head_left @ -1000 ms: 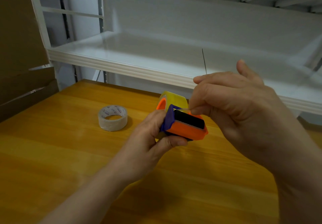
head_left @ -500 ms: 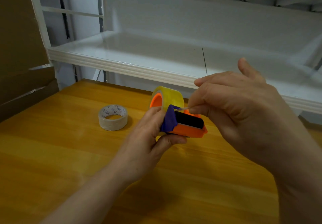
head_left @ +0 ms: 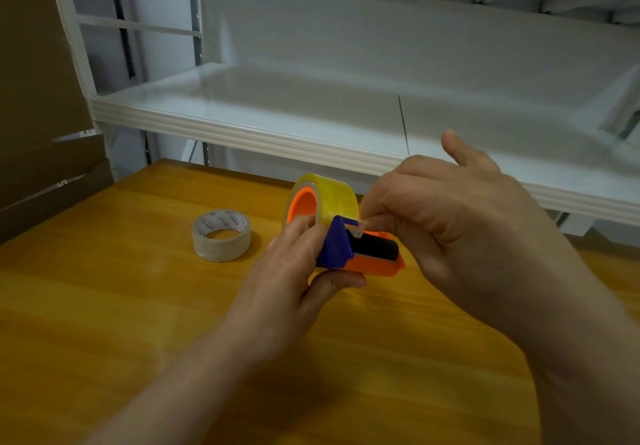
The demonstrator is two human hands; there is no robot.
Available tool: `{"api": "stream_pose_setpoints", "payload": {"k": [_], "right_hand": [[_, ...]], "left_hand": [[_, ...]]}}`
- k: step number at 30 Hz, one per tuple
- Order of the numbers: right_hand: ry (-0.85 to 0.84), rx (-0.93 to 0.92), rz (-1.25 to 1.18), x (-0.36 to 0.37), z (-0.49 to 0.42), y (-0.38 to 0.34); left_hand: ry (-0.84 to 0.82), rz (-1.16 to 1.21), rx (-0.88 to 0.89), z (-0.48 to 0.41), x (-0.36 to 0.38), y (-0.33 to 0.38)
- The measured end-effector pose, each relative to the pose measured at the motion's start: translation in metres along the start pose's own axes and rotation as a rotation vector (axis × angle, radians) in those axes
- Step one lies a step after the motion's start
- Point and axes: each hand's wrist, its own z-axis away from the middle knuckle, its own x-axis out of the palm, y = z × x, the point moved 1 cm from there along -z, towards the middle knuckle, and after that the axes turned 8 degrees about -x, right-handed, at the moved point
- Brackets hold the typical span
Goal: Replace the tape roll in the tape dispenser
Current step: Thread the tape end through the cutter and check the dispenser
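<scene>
Widest, across the back: white metal shelf (head_left: 311, 98), front lip running from upper left down to the right edge, standing behind and above the work surface.

Below it: honey-coloured wooden tabletop (head_left: 104, 323), filling the lower half.

At the far left: brown cardboard sheets (head_left: 31, 81), leaning beside the shelf upright.

Right hand (head_left: 460, 223): enters from the lower right, back of the hand toward the camera, wrist bent down over the dispenser. Pinches the loose clear tape end (head_left: 358, 228) between thumb and curled fingers (head_left: 372, 217); one finger sticks up and away, the others stay folded.

Left hand (head_left: 291, 278): comes up from the bottom centre, forearm angled right. Grips the orange plastic tape dispenser (head_left: 374, 264) from its near side, thumb under the body, fingers curled up against the side, and holds it clear of the tabletop.

Dispenser: points right, with a purple plastic guard (head_left: 336, 247) across its middle and a black roller (head_left: 374, 249) just beyond it.

Yellowish clear tape roll (head_left: 332, 198): sits upright on the dispenser's orange hub, at the far end.

Flat on the tabletop, left of both hands and apart from them: pale, nearly spent tape roll (head_left: 221, 235) with printed core.
</scene>
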Motion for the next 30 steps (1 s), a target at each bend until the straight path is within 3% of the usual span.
{"api": "stream_pose_setpoints", "payload": {"k": [17, 30], "right_hand": [[-0.004, 0.018, -0.015, 0.003, -0.002, -0.004], [0.12, 0.023, -0.001, 0.006, -0.003, -0.01]], "left_hand": [[0.086, 0.119, 0.007, -0.002, -0.005, 0.001], [0.151, 0.04, 0.064, -0.002, -0.006, -0.002]]}}
